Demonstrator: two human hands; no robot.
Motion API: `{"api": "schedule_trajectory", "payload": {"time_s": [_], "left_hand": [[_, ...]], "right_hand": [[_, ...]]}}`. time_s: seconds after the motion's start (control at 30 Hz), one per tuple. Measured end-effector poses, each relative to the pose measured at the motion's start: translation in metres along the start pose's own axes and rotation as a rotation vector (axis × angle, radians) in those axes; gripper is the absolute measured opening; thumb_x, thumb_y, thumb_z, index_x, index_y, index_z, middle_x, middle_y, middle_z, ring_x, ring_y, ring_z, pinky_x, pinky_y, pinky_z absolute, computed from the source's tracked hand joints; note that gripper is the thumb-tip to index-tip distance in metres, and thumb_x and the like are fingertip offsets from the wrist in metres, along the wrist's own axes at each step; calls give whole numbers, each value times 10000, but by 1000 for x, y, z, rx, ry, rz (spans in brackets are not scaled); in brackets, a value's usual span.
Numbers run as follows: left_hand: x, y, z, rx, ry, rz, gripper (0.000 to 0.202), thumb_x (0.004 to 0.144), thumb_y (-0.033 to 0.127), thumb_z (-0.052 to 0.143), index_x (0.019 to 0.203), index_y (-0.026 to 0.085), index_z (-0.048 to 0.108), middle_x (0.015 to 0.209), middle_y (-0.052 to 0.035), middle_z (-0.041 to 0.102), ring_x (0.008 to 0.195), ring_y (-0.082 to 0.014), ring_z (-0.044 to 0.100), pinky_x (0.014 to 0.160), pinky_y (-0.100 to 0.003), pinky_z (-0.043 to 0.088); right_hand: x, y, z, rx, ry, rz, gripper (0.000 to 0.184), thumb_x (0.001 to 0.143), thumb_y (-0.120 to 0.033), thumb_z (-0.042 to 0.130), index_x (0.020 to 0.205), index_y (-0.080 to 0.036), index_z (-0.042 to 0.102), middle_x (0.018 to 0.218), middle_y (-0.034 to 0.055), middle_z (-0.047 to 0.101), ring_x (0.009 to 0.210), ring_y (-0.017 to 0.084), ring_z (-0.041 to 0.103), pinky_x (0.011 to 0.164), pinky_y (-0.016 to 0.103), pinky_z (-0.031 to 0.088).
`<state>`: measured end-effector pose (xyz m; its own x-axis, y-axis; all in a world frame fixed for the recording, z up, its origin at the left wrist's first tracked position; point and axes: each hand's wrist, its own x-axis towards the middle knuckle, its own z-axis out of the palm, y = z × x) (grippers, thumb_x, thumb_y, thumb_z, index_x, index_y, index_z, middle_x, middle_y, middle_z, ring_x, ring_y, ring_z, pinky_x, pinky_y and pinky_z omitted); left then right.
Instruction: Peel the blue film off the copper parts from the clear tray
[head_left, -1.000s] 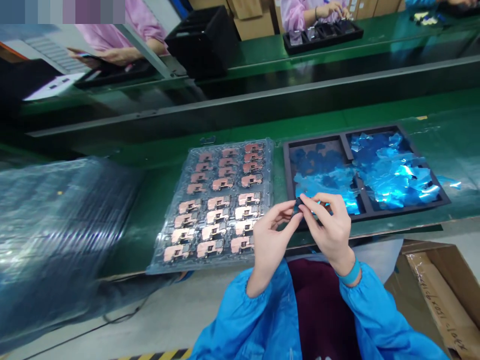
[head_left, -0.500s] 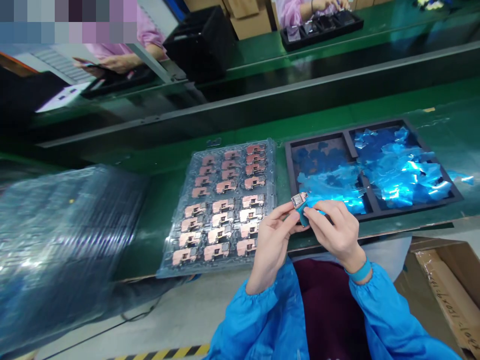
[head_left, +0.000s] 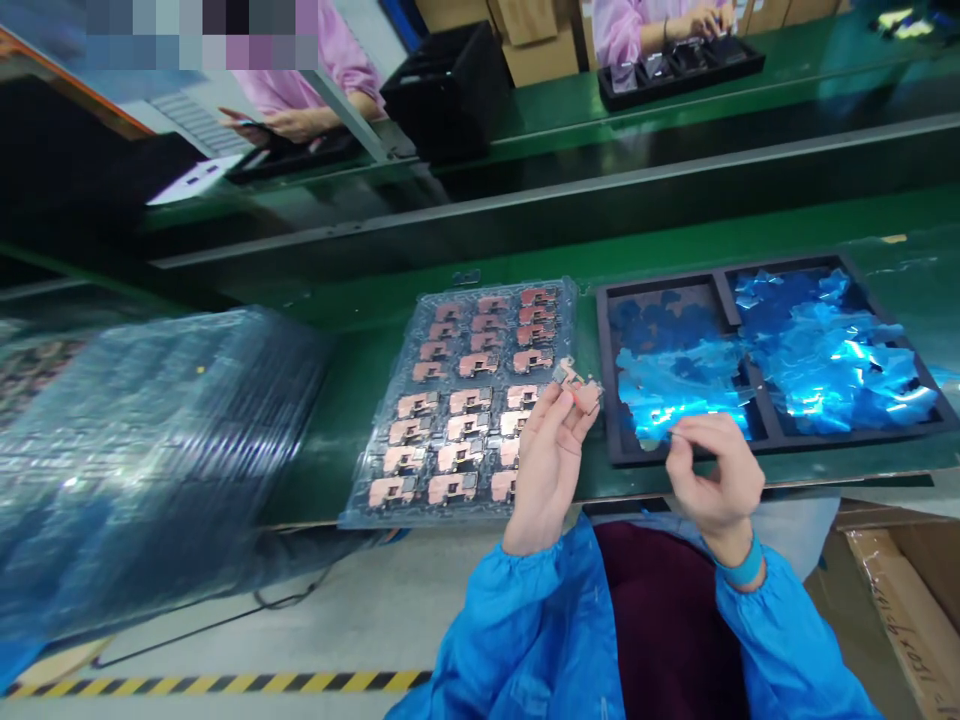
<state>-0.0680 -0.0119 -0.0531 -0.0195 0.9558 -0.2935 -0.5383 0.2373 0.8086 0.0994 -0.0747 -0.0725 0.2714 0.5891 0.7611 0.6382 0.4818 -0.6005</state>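
My left hand (head_left: 549, 460) pinches a small copper-coloured circuit board part (head_left: 583, 392) with cut-out edges, above the right edge of a clear plastic tray (head_left: 358, 508). Rows of similar copper-coloured parts (head_left: 454, 487) lie in that tray's pockets. To the right, my right hand (head_left: 716, 475) is closed in a pinch at the front edge of a black divided tray (head_left: 611, 400). A piece of blue film (head_left: 651, 428) shows at its fingertips, overlapping the film behind, so its outline is hard to make out. Crumpled blue film (head_left: 840, 350) fills much of both compartments.
A tall stack of clear plastic trays (head_left: 187, 430) stands at the left. Behind the green bench runs a metal rail (head_left: 480, 205). Beyond it, people in pink sleeves (head_left: 630, 40) handle items in a black tray (head_left: 682, 80). A cardboard box (head_left: 900, 600) is at lower right.
My hands have moved apart. The blue film that was on the part has come off it, and my right hand has gone right and down, while the part in my left hand shows bare copper colour.
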Motion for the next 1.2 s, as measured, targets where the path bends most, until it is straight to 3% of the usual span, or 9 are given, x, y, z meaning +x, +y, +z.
{"api": "schedule_trajectory", "payload": {"time_s": [0.07, 0.17, 0.33, 0.43, 0.53, 0.67, 0.83, 0.97, 1.2], "left_hand": [[2, -1, -3, 4, 26, 43, 291, 818, 265, 917, 960, 188, 675, 910, 3, 751, 969, -154, 776, 996, -313, 623], [0, -2, -3, 47, 49, 73, 352, 819, 287, 915, 1050, 193, 666, 941, -17, 755, 975, -182, 779, 956, -343, 644], [-10, -7, 5, 137, 31, 101, 434, 833, 308, 908, 1177, 219, 660, 1026, -28, 759, 1000, -189, 773, 873, -306, 659], [-12, -13, 8, 182, 4, 97, 439, 824, 300, 904, 1181, 220, 662, 966, -15, 741, 970, -194, 780, 843, -296, 661], [-13, -18, 8, 177, -12, 93, 436, 839, 314, 893, 1186, 221, 646, 958, -9, 731, 976, -203, 801, 846, -300, 662], [-13, -22, 6, 156, 20, 101, 432, 846, 317, 888, 1180, 233, 627, 1003, -14, 743, 1014, -199, 800, 836, -283, 663], [-17, -25, 7, 121, 41, 130, 445, 823, 309, 909, 1144, 236, 610, 1030, -29, 762, 996, -185, 788, 829, -280, 672], [-23, -25, 11, 127, 36, 165, 456, 823, 310, 923, 1143, 238, 605, 1026, -24, 764, 981, -178, 790, 824, -271, 675], [-29, -27, 15, 185, 37, 260, 445, 850, 363, 919, 1126, 241, 591, 1030, -38, 771, 985, -220, 819, 886, -350, 695]], "right_hand": [[6, 9, 0, -61, 76, 169, 121, 1026, -187, 662, 1112, -257, 710, 878, 39, 745, 752, 200, 723, 647, 349, 602], [18, 30, 1, -206, -7, 372, 196, 1083, -309, 603, 1218, -225, 717, 987, 84, 750, 850, 219, 709, 687, 350, 597], [24, 37, 10, -337, -197, 286, 334, 1071, -409, 619, 1302, -188, 714, 1519, 238, 592, 1272, 367, 627, 1012, 578, 572], [17, 18, 21, -48, -322, 379, 419, 1025, -416, 705, 1387, -209, 665, 1337, 167, 708, 1123, 284, 703, 833, 416, 634], [12, 3, 28, 168, -353, 503, 383, 995, -374, 750, 1337, -221, 669, 1125, 86, 749, 897, 197, 718, 601, 281, 584], [11, 0, 24, 114, -222, 346, 287, 1003, -265, 727, 1287, -233, 705, 1197, 109, 718, 872, 185, 714, 608, 303, 599], [11, -1, 19, -31, -181, 157, 196, 1037, -207, 688, 1197, -256, 790, 1130, 105, 741, 974, 225, 754, 662, 343, 649], [9, -2, 20, -114, -164, 72, 204, 1032, -168, 696, 1173, -266, 807, 1117, 99, 760, 892, 199, 742, 653, 337, 635], [10, -2, 20, -15, -164, 177, 186, 1032, -190, 699, 1160, -256, 817, 1117, 98, 755, 962, 211, 750, 689, 339, 652]]}}
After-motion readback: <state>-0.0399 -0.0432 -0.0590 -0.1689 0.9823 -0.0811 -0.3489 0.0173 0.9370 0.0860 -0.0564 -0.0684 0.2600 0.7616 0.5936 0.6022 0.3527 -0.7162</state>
